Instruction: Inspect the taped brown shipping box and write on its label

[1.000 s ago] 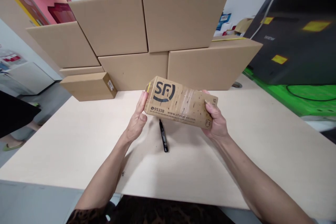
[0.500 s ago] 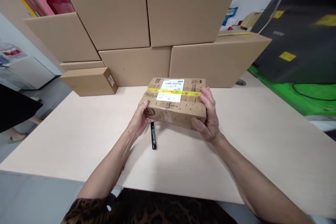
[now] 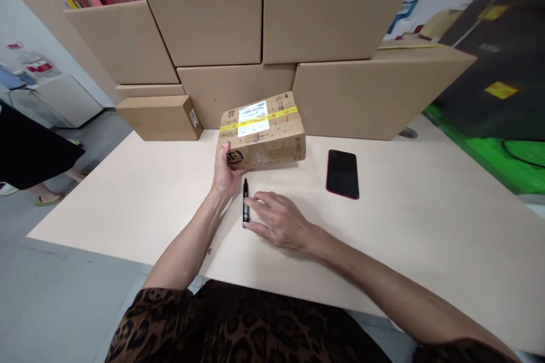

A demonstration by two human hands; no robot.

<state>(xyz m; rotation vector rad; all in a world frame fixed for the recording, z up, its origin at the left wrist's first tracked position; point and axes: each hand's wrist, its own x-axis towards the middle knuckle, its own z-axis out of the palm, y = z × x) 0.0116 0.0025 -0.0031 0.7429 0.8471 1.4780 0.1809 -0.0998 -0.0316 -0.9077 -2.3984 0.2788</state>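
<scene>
My left hand (image 3: 225,173) grips the left front corner of a small cardboard parcel (image 3: 276,147) and holds it tilted above the table. The parcel carries a white shipping label (image 3: 254,119) and a yellow tape strip across its top. Below it, a black marker pen (image 3: 246,190) lies on the table, tip end pointing away from me. My right hand (image 3: 276,221) is over the table at the marker's right side, fingers apart; thumb and fingertips reach the pen, but I cannot tell whether they press on it. A black phone with a red edge (image 3: 343,174) lies to the right.
Large cardboard boxes (image 3: 213,11) are stacked along the back of the pale table (image 3: 409,227). A smaller brown box (image 3: 159,119) stands at the back left. Beyond the left edge, a person in black (image 3: 34,153) is partly visible. A dark panel and green surface (image 3: 472,153) are at the right.
My right hand has let go of the parcel and come down to the marker. The parcel has moved left and turned in my left hand. The phone now shows.
</scene>
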